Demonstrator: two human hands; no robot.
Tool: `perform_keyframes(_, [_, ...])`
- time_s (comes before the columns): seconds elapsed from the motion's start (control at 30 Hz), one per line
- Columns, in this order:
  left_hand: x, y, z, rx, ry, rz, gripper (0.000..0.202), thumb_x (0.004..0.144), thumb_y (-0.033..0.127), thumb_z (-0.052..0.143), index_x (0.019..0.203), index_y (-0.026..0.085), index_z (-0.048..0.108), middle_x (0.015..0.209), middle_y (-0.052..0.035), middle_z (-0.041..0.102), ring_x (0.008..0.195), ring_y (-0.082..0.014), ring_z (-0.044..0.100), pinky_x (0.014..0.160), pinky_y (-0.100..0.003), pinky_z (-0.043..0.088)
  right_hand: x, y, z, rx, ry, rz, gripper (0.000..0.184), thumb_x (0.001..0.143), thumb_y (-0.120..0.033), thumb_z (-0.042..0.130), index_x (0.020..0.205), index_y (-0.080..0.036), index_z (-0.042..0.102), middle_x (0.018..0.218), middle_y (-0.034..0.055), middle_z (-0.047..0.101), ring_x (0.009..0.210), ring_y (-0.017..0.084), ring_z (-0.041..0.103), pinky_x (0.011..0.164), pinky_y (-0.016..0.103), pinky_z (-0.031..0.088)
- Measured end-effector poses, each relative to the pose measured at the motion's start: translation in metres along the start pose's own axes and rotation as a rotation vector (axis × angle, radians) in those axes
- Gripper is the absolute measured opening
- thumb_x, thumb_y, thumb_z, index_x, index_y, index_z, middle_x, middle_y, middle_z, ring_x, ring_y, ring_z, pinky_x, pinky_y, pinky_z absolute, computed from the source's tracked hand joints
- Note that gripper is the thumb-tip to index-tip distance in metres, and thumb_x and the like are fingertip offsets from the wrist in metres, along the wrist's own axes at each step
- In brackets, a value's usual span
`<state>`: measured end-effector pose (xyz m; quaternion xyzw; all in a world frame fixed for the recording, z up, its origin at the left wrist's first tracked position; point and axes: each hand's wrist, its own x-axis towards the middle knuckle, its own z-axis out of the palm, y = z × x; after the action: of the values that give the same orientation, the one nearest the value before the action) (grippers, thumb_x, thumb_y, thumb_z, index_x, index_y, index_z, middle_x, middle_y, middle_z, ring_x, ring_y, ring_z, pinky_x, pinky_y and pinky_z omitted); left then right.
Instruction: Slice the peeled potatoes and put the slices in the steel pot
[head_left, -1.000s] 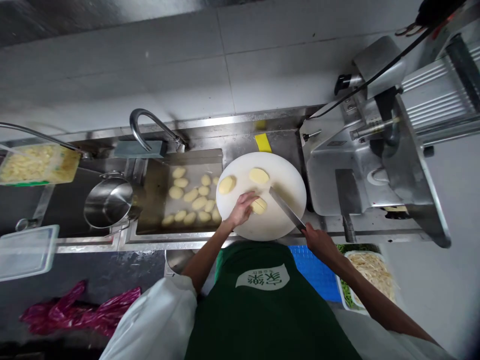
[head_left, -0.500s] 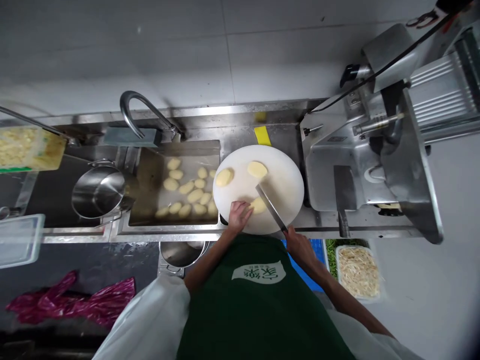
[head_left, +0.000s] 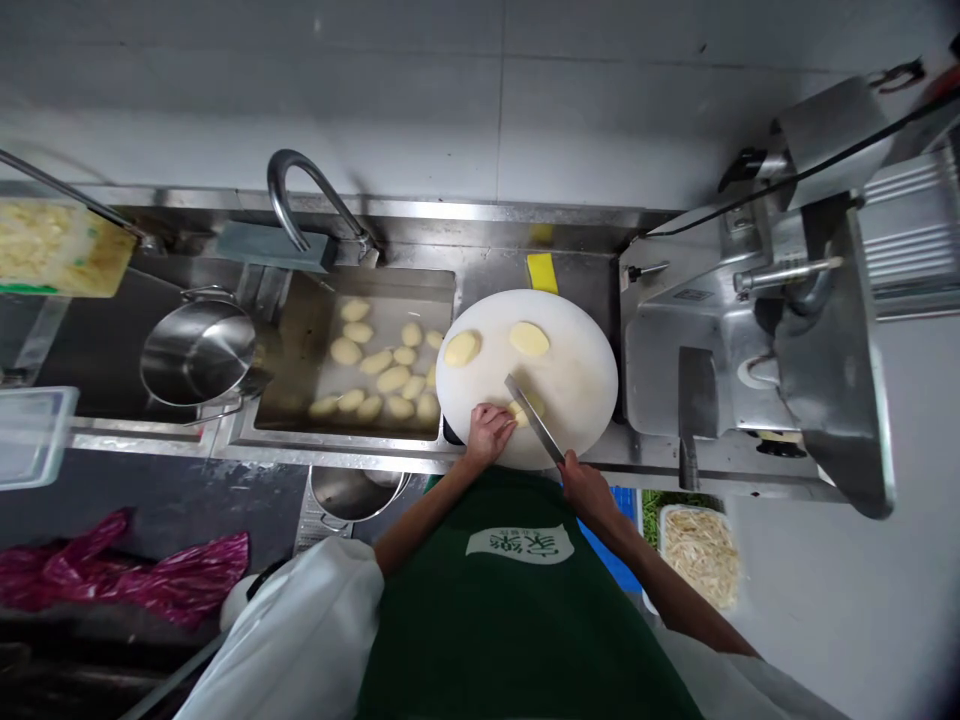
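Observation:
On the round white cutting board [head_left: 577, 370], my left hand [head_left: 490, 434] presses curled fingers against a peeled potato [head_left: 535, 402] near the board's front edge. My right hand [head_left: 589, 488] is wrapped round the handle of a kitchen knife [head_left: 538, 425], whose blade slants across the potato, just right of my left fingertips. The blade and fingers hide part of the potato. Farther back on the board lie a potato half [head_left: 529, 339], pale cut face up, and another peeled potato [head_left: 462, 348] at the left.
Left of the board, a sink [head_left: 300, 350] holds several peeled potatoes in water under a curved faucet [head_left: 289, 200]. A steel pot [head_left: 196, 355] stands farther left. A cleaver [head_left: 697, 400] lies on the slicing machine [head_left: 810, 350] at right. Behind the board is a yellow sponge-like block [head_left: 542, 272].
The view has shifted, so the board and hands appear slightly farther right. The knife blade has moved left over the potato, closer to my left fingers.

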<state>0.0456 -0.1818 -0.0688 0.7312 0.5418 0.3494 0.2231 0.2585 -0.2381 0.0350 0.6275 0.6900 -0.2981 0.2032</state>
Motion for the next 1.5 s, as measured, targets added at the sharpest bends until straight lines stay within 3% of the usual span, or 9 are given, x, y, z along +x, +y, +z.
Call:
perform_keyframes(0.23, [0.003, 0.000, -0.001, -0.006, -0.018, 0.036, 0.013, 0.090, 0.029, 0.057, 0.090, 0.021, 0.068, 0.094, -0.0037, 0.067, 0.094, -0.0201, 0.048, 0.088, -0.039, 0.044, 0.011, 0.000, -0.001, 0.003, -0.004, -0.008, 0.020, 0.099, -0.028, 0.028, 0.104, -0.016, 0.043, 0.079, 0.0084, 0.065, 0.071, 0.019, 0.063, 0.059, 0.026, 0.028])
perform_keyframes(0.43, [0.003, 0.002, -0.006, -0.001, -0.019, 0.036, 0.015, 0.091, 0.028, 0.054, 0.090, 0.020, 0.067, 0.091, -0.0043, 0.066, 0.091, -0.0194, 0.050, 0.087, -0.039, 0.045, -0.001, -0.005, -0.010, 0.019, 0.049, -0.042, 0.023, 0.100, -0.030, 0.024, 0.102, -0.016, 0.043, 0.075, 0.0064, 0.065, 0.068, 0.017, 0.063, 0.057, 0.026, 0.026])
perform_keyframes(0.6, [0.005, 0.004, -0.008, 0.006, -0.084, 0.057, 0.018, 0.092, 0.027, 0.050, 0.094, 0.022, 0.067, 0.096, -0.0046, 0.066, 0.091, -0.0197, 0.051, 0.088, -0.041, 0.045, 0.000, -0.016, -0.010, 0.010, -0.039, -0.022, 0.021, 0.099, -0.029, 0.025, 0.103, -0.017, 0.042, 0.079, 0.0082, 0.067, 0.071, 0.019, 0.065, 0.057, 0.026, 0.027])
perform_keyframes(0.77, [0.008, 0.004, -0.011, -0.024, -0.115, 0.049, 0.018, 0.091, 0.029, 0.051, 0.090, 0.023, 0.067, 0.092, -0.0046, 0.066, 0.091, -0.0204, 0.051, 0.087, -0.042, 0.046, 0.004, 0.001, -0.037, 0.008, 0.043, -0.073, 0.029, 0.099, -0.035, 0.024, 0.103, -0.017, 0.046, 0.078, 0.0080, 0.067, 0.072, 0.019, 0.065, 0.058, 0.026, 0.029])
perform_keyframes(0.93, [0.058, -0.001, -0.017, -0.007, 0.031, -0.054, 0.019, 0.092, 0.029, 0.048, 0.092, 0.022, 0.065, 0.095, -0.0062, 0.062, 0.095, -0.0211, 0.051, 0.088, -0.041, 0.045, 0.037, 0.034, -0.096, -0.181, 0.153, -0.013, 0.034, 0.099, -0.035, 0.022, 0.110, -0.014, 0.046, 0.082, 0.0124, 0.068, 0.078, 0.022, 0.066, 0.065, 0.026, 0.036])
perform_keyframes(1.1, [0.132, -0.009, 0.001, 0.110, -0.086, 0.052, 0.019, 0.090, 0.022, 0.049, 0.100, 0.020, 0.064, 0.104, -0.0082, 0.057, 0.101, -0.0234, 0.047, 0.092, -0.043, 0.042, 0.084, 0.052, -0.136, -0.383, 0.174, -0.101, 0.032, 0.099, -0.029, 0.025, 0.112, -0.012, 0.048, 0.086, 0.0154, 0.068, 0.085, 0.026, 0.067, 0.072, 0.030, 0.040])
perform_keyframes(1.23, [0.155, -0.011, 0.016, 0.190, -0.107, 0.045, 0.020, 0.088, 0.022, 0.052, 0.103, 0.017, 0.063, 0.112, -0.0113, 0.051, 0.102, -0.0257, 0.044, 0.091, -0.045, 0.044, 0.097, 0.063, -0.144, -0.392, 0.144, -0.138, 0.033, 0.099, -0.031, 0.025, 0.109, -0.012, 0.050, 0.086, 0.0144, 0.068, 0.084, 0.025, 0.067, 0.071, 0.030, 0.040])
perform_keyframes(1.37, [0.155, -0.013, 0.019, 0.145, -0.113, 0.047, 0.019, 0.090, 0.024, 0.050, 0.104, 0.018, 0.061, 0.112, -0.0099, 0.048, 0.103, -0.0242, 0.044, 0.094, -0.043, 0.045, 0.108, 0.065, -0.136, -0.315, 0.105, -0.156, 0.034, 0.099, -0.034, 0.027, 0.108, -0.011, 0.051, 0.086, 0.0147, 0.068, 0.084, 0.023, 0.067, 0.070, 0.028, 0.040])
perform_keyframes(1.5, [0.154, -0.018, 0.017, 0.093, -0.124, 0.050, 0.019, 0.090, 0.024, 0.050, 0.105, 0.021, 0.061, 0.113, -0.0089, 0.048, 0.105, -0.0236, 0.046, 0.095, -0.042, 0.047, 0.122, 0.050, -0.127, -0.263, 0.110, -0.152, 0.033, 0.099, -0.030, 0.026, 0.110, -0.011, 0.050, 0.089, 0.0147, 0.068, 0.085, 0.023, 0.067, 0.071, 0.028, 0.040])
